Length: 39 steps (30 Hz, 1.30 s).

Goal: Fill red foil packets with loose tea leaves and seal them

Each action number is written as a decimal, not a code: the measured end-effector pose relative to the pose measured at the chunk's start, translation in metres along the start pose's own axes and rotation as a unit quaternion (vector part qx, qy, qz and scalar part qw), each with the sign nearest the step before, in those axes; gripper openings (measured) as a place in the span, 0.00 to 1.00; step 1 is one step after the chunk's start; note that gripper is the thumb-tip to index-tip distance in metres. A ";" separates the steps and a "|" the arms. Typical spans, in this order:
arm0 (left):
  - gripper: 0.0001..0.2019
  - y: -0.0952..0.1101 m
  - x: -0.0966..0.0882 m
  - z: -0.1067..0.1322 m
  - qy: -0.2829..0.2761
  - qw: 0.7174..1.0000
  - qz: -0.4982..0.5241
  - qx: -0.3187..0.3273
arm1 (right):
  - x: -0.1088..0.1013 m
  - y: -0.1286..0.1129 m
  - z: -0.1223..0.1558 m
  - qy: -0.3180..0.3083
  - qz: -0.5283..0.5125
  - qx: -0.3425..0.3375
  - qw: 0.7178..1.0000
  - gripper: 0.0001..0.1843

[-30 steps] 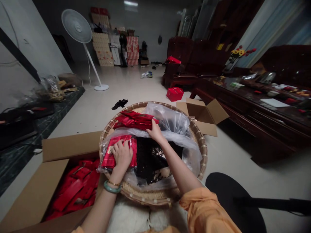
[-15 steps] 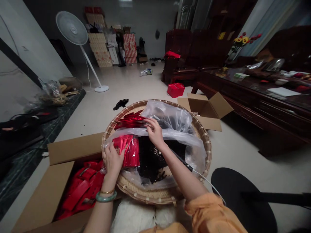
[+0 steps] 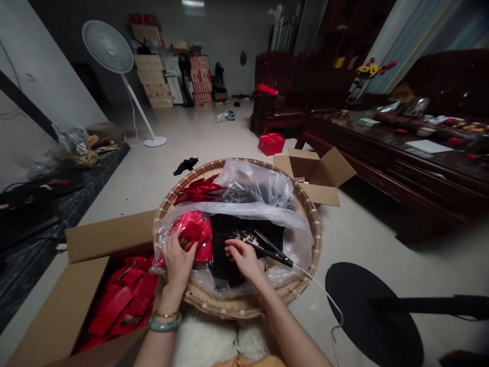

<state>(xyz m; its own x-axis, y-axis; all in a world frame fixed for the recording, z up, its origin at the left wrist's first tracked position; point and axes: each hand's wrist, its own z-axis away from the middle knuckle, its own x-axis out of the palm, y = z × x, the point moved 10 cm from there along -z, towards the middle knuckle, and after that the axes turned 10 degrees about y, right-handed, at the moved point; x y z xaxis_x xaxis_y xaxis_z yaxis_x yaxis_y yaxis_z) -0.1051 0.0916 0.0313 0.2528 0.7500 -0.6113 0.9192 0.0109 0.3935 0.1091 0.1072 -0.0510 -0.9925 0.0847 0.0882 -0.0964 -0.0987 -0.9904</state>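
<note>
My left hand (image 3: pixel 179 260) holds a small red packet (image 3: pixel 193 232) at the left of a shallow woven basket (image 3: pixel 314 224). Below that packet stands a tight row of red packets (image 3: pixel 206 250) in clear plastic. My right hand (image 3: pixel 243 259) hovers over dark loose leaves, perhaps tea (image 3: pixel 225 237), its fingers slightly bent and apart, with nothing visible in them. Just right of it lies a black, two-armed tool like a hair straightener (image 3: pixel 280 258), its arms spread, on a white cord. Shiny red packets (image 3: pixel 200 188) are heaped at the basket's far left, beside a clear plastic bag (image 3: pixel 255 178).
An open carton of red packets (image 3: pixel 118 300) stands at the left. Another open carton (image 3: pixel 321 176) sits beyond the basket, near a dark wooden table (image 3: pixel 367 153). A black round stand base (image 3: pixel 372 311) is at the right, and a white fan (image 3: pixel 110 48) farther back.
My right hand has come back from the shiny red heap toward me, over the dark leaves. My left hand has a red packet lifted at its fingertips. The view has shifted slightly.
</note>
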 end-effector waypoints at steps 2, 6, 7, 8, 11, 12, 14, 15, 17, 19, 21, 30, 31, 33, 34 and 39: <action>0.22 -0.001 -0.013 -0.003 0.026 0.999 -0.009 -0.022 | 0.001 -0.005 0.001 0.004 0.003 -0.012 1.000 0.16; 0.22 0.014 -0.010 0.008 -0.025 0.997 0.051 -0.051 | 0.005 -0.030 0.008 0.015 0.031 -0.098 0.995 0.20; 0.22 0.020 -0.004 0.015 -0.052 0.994 0.073 -0.062 | 0.007 -0.036 0.011 0.014 0.042 -0.127 0.991 0.22; 0.22 0.028 0.003 0.022 -0.086 0.989 0.098 -0.065 | 0.008 -0.042 0.013 0.011 0.056 -0.154 0.986 0.23; 0.18 0.049 0.026 0.046 -0.199 0.961 0.171 -0.092 | 0.009 -0.052 0.018 0.005 0.108 -0.211 0.971 0.21; 0.16 0.053 0.033 0.054 -0.233 0.946 0.198 -0.108 | 0.007 -0.052 0.017 0.009 0.124 -0.219 0.968 0.20; 0.14 0.060 0.041 0.063 -0.279 0.917 0.251 -0.133 | 0.001 -0.052 0.016 0.014 0.155 -0.227 0.961 0.23; 0.14 0.062 0.043 0.066 -0.293 0.906 0.272 -0.138 | 0.000 -0.053 0.016 0.009 0.171 -0.233 0.957 0.26; 0.11 0.063 0.047 0.070 -0.311 0.892 0.296 -0.143 | 0.002 -0.056 0.018 -0.014 0.206 -0.264 0.942 0.29; 0.10 0.059 0.052 0.074 -0.326 0.881 0.305 -0.157 | 0.007 -0.061 0.024 -0.035 0.234 -0.303 0.923 0.26; 0.10 0.055 0.056 0.078 -0.331 0.869 0.319 -0.181 | 0.009 -0.064 0.028 -0.032 0.249 -0.328 0.911 0.22; 0.09 0.058 0.054 0.079 -0.329 0.879 0.305 -0.159 | 0.001 -0.061 0.032 -0.008 0.273 -0.331 0.903 0.22; 0.09 0.059 0.055 0.078 -0.333 0.876 0.307 -0.165 | -0.001 -0.062 0.034 -0.003 0.277 -0.337 0.900 0.21; 0.09 0.059 0.056 0.079 -0.338 0.867 0.316 -0.182 | -0.003 -0.065 0.037 0.008 0.278 -0.349 0.895 0.20; 0.08 0.060 0.056 0.079 -0.341 0.862 0.323 -0.191 | -0.004 -0.066 0.039 0.012 0.275 -0.354 0.894 0.20; 0.08 0.062 0.056 0.081 -0.347 0.858 0.324 -0.195 | -0.009 -0.073 0.041 0.026 0.252 -0.354 0.900 0.10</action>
<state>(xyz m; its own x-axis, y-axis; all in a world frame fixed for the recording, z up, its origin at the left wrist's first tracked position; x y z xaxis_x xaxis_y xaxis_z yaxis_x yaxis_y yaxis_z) -0.0099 0.0804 -0.0341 0.9162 0.1094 -0.3855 0.3808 0.0620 0.9226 0.1217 0.0733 0.0247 -0.8903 0.2545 -0.3777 0.4553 0.5168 -0.7250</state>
